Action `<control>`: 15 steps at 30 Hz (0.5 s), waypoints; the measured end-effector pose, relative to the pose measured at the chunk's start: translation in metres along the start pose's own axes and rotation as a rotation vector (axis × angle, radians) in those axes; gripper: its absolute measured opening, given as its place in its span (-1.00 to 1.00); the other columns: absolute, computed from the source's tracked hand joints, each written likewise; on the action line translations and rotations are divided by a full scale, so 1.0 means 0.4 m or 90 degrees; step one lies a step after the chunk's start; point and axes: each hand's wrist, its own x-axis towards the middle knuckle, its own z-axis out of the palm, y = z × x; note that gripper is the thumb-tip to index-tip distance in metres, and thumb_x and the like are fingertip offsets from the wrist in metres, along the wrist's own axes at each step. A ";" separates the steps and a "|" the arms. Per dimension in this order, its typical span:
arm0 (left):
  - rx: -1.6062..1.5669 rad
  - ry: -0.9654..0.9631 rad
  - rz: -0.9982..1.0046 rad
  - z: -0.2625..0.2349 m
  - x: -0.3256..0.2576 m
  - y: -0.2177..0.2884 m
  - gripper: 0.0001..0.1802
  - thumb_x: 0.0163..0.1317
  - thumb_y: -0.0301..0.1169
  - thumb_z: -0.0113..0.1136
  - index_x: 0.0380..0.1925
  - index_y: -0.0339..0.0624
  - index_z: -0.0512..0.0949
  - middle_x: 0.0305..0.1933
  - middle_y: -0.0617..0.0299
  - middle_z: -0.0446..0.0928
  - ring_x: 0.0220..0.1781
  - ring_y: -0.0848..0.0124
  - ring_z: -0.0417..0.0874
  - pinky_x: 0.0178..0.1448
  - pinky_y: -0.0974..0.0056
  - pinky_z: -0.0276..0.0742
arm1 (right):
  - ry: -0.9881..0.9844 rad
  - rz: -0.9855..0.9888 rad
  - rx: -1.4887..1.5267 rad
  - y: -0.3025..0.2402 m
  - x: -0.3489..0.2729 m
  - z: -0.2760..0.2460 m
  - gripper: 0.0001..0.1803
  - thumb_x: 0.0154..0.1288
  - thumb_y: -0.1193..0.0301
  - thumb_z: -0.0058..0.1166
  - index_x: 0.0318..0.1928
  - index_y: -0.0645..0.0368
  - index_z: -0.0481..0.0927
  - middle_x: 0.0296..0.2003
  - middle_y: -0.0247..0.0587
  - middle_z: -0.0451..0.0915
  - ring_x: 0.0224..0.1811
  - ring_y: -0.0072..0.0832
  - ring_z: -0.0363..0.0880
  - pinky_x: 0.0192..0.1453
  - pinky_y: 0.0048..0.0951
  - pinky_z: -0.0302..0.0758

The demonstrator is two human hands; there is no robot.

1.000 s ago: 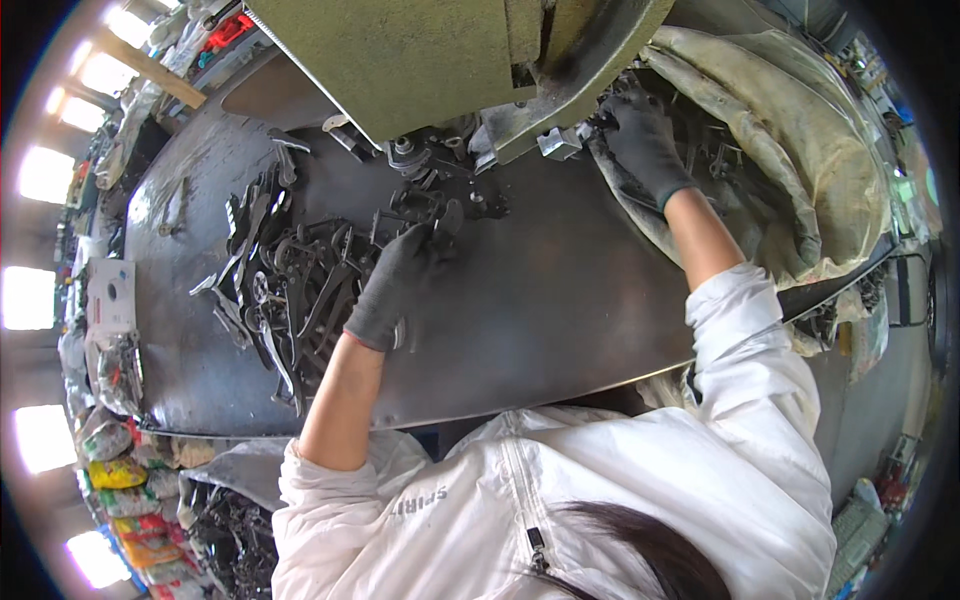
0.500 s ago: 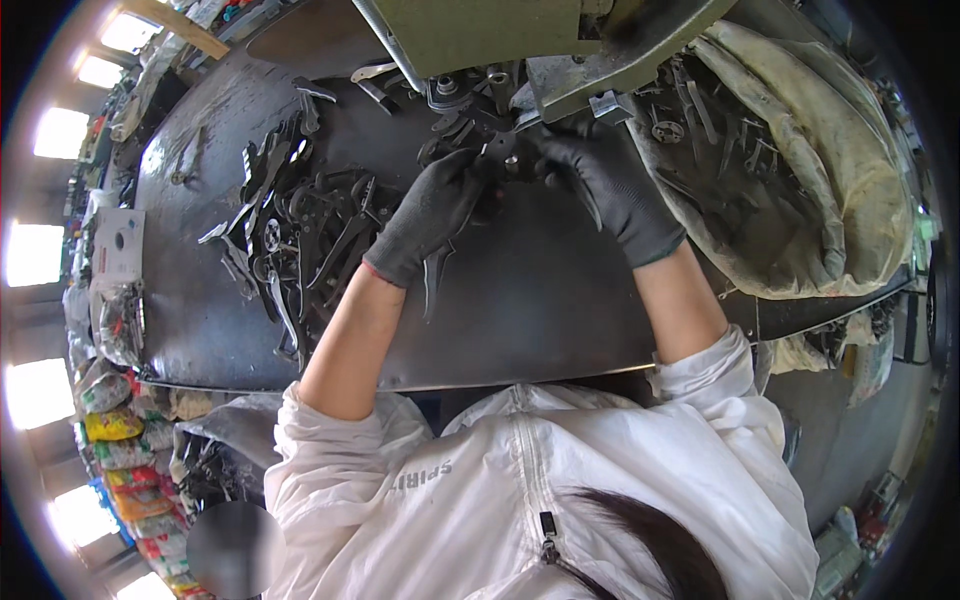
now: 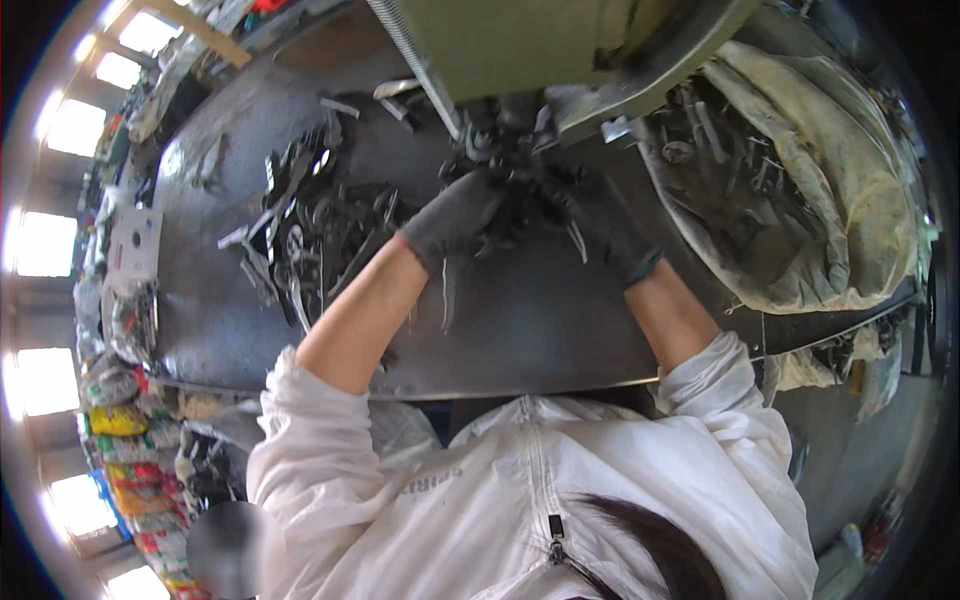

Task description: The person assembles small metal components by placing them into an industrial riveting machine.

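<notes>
Grey-gloved left hand (image 3: 458,222): head view, fingers curled at the dark metal part (image 3: 515,202); whether they grip it, cannot tell
Grey-gloved right hand (image 3: 606,222): curled at its 3 o'clock side, hold equally blurred
Dark metal part: between both hands, 6 o'clock of the green machine (image 3: 545,50)
Green machine: at 12 o'clock; fingertips so near its underside could get pinched if it moved
Lever pile (image 3: 318,224): 9 o'clock; the left forearm (image 3: 368,310) could drag pieces if it swung outward

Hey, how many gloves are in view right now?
2. One dark grey glove covers the left hand, nearer the loose metal parts; the other covers the right hand, nearer the open sack. Others may be hidden.
</notes>
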 end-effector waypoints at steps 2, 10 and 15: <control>0.370 0.103 0.137 -0.013 -0.010 0.038 -0.78 0.39 -0.41 0.17 -0.09 -0.22 0.72 -0.34 0.04 0.70 -0.26 0.19 0.78 -0.11 0.15 0.72 | 0.001 0.004 0.005 0.023 0.018 -0.031 -0.73 0.54 0.34 0.20 0.00 0.34 0.63 -0.32 -0.31 0.65 -0.34 -0.63 0.63 -0.31 -0.48 0.63; 1.639 0.458 0.153 -0.467 0.036 0.223 -0.50 0.41 -0.46 0.02 0.34 -0.20 0.53 0.41 0.00 0.53 0.46 0.12 0.50 0.55 0.06 0.32 | 0.059 0.019 0.032 -0.079 -0.040 0.024 -0.71 0.59 0.33 0.14 0.09 0.32 0.61 -0.32 -0.29 0.63 -0.44 -0.61 0.61 -0.37 -0.46 0.63; 1.285 0.361 0.274 -0.471 0.081 0.234 -0.44 0.50 -0.41 -0.04 0.48 -0.23 0.37 0.54 -0.02 0.41 0.58 0.11 0.38 0.60 0.10 0.27 | 0.025 0.086 -0.020 -0.181 -0.103 0.006 -0.62 0.62 0.33 0.09 0.29 0.26 0.60 -0.31 -0.30 0.64 -0.44 -0.61 0.61 -0.33 -0.50 0.65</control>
